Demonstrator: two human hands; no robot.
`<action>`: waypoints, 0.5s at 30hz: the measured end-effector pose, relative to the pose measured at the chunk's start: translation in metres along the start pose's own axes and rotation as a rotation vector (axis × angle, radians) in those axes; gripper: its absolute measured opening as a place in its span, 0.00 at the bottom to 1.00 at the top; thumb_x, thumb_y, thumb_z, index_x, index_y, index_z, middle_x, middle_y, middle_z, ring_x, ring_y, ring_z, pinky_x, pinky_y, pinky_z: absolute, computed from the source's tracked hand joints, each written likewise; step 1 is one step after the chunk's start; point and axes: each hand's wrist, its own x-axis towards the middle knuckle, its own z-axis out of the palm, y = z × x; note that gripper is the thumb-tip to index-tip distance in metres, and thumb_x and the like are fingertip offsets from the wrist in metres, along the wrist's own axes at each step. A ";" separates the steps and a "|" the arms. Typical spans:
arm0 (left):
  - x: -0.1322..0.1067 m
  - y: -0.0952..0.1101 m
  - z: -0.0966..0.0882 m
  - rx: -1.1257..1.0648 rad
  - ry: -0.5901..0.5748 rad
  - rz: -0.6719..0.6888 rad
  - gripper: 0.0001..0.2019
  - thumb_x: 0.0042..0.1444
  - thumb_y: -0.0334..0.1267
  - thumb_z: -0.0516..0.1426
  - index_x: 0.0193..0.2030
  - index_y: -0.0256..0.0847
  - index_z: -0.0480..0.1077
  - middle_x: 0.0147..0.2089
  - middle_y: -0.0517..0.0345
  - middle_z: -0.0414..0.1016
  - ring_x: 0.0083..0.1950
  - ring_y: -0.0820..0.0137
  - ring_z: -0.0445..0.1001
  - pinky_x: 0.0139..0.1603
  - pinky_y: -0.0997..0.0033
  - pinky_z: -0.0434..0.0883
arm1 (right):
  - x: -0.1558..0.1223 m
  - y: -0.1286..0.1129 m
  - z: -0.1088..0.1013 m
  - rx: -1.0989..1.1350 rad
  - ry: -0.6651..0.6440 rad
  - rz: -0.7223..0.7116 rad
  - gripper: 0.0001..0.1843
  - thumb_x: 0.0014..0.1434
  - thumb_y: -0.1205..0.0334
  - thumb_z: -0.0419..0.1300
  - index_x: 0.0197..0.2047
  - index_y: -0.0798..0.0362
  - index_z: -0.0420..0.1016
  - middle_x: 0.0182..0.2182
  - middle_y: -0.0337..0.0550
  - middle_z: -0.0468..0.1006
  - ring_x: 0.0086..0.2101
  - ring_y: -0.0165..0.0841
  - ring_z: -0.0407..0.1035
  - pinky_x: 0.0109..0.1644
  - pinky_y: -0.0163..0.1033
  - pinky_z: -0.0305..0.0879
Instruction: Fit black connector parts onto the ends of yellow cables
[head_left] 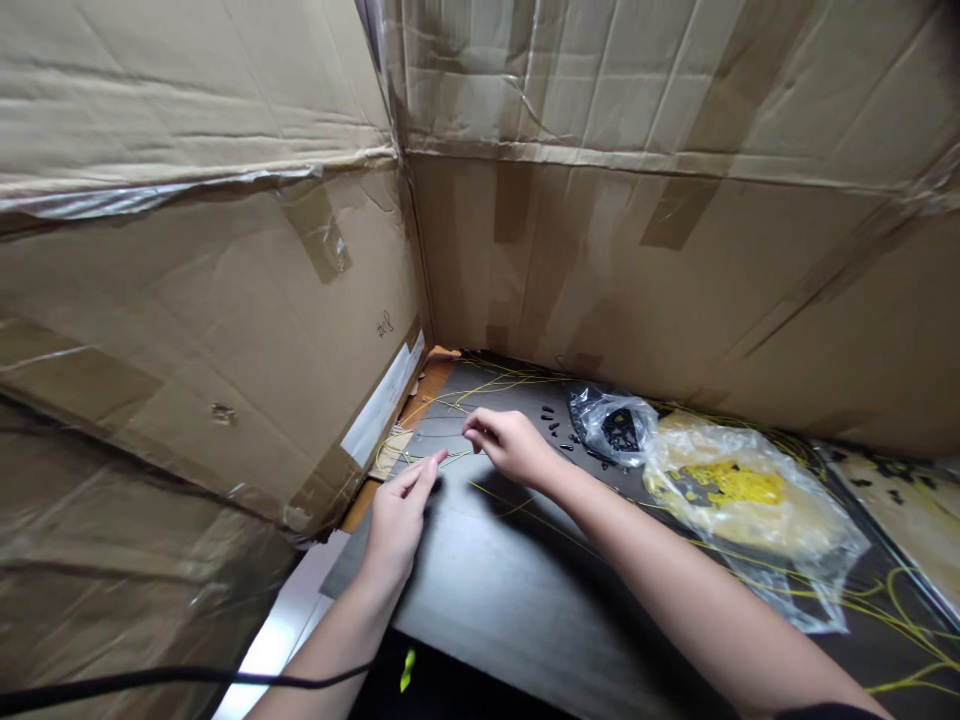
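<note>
Over the far left part of the grey tabletop (480,590), my two hands are held close together. My left hand (399,515) is closed in a pinch, thumb and forefinger meeting on a thin yellow cord (456,457). The cord runs across the short gap to my right hand (510,447), whose curled fingers are also pinched at its other side. Any small piece inside the right fingertips is hidden. Several small black pieces (553,428) lie scattered just right of my right hand. More yellow cords trail over the table behind and beneath my hands.
A clear bag of black pieces (619,425) and a larger clear bag with yellow pieces (731,490) lie to the right. Cardboard walls (637,270) stand behind and on the left (225,300). A black cable (187,677) crosses at lower left.
</note>
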 end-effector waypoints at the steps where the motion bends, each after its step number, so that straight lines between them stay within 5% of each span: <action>1: 0.001 0.002 0.002 -0.034 0.004 0.006 0.20 0.57 0.52 0.62 0.50 0.41 0.80 0.56 0.47 0.79 0.63 0.56 0.72 0.69 0.55 0.63 | -0.003 -0.004 0.002 0.023 -0.002 -0.005 0.04 0.68 0.65 0.56 0.41 0.52 0.71 0.28 0.36 0.77 0.28 0.27 0.68 0.36 0.30 0.58; 9: 0.010 0.014 0.022 -0.188 -0.001 0.073 0.20 0.56 0.51 0.63 0.49 0.40 0.80 0.54 0.47 0.80 0.59 0.57 0.75 0.65 0.57 0.67 | -0.016 -0.018 0.013 0.168 0.018 0.059 0.07 0.67 0.61 0.56 0.37 0.52 0.72 0.30 0.39 0.79 0.28 0.29 0.68 0.36 0.33 0.58; 15: 0.031 0.015 0.033 -0.320 0.002 -0.003 0.19 0.52 0.51 0.66 0.43 0.38 0.81 0.52 0.45 0.80 0.56 0.57 0.75 0.53 0.62 0.71 | -0.020 -0.001 -0.001 0.774 -0.214 0.298 0.19 0.62 0.50 0.62 0.50 0.53 0.66 0.27 0.37 0.77 0.28 0.29 0.68 0.34 0.34 0.60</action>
